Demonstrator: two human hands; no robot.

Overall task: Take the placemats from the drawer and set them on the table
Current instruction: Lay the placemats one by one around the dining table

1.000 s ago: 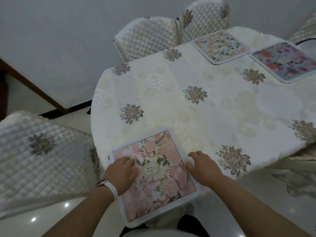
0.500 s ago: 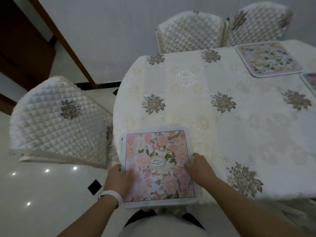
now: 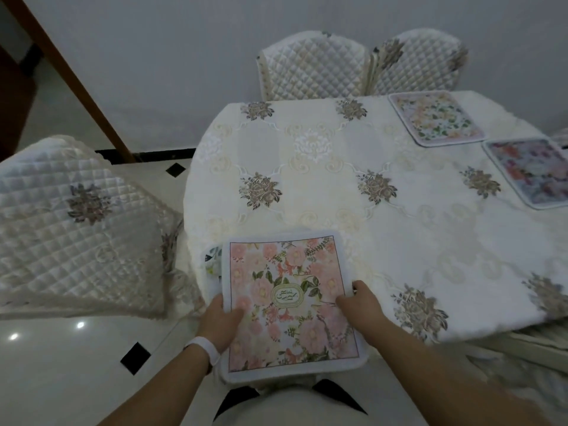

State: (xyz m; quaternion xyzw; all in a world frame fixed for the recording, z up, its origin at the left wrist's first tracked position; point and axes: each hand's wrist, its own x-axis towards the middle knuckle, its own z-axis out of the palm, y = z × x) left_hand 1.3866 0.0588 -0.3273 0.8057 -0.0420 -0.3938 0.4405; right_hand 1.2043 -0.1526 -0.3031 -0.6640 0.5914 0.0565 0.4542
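A pink floral placemat (image 3: 289, 302) lies at the near edge of the table (image 3: 322, 179), its near part overhanging. My left hand (image 3: 219, 324) grips its left edge, thumb on top. My right hand (image 3: 359, 305) holds its right edge with fingers curled on the mat. A corner of another placemat (image 3: 213, 261) with a green print peeks out beneath it on the left. Two more placemats lie at the far right: a pale floral one (image 3: 435, 118) and a purple-toned one (image 3: 531, 172).
The table wears a white cloth with brown flower motifs. A quilted white chair (image 3: 80, 229) stands at the left, and two more (image 3: 313, 69) at the far side against the wall. A wooden door frame (image 3: 67, 75) runs along the upper left above a glossy floor.
The view has swung left and back. Both hands shifted the pink mat at the near edge, and a second mat's corner now shows under its left side.
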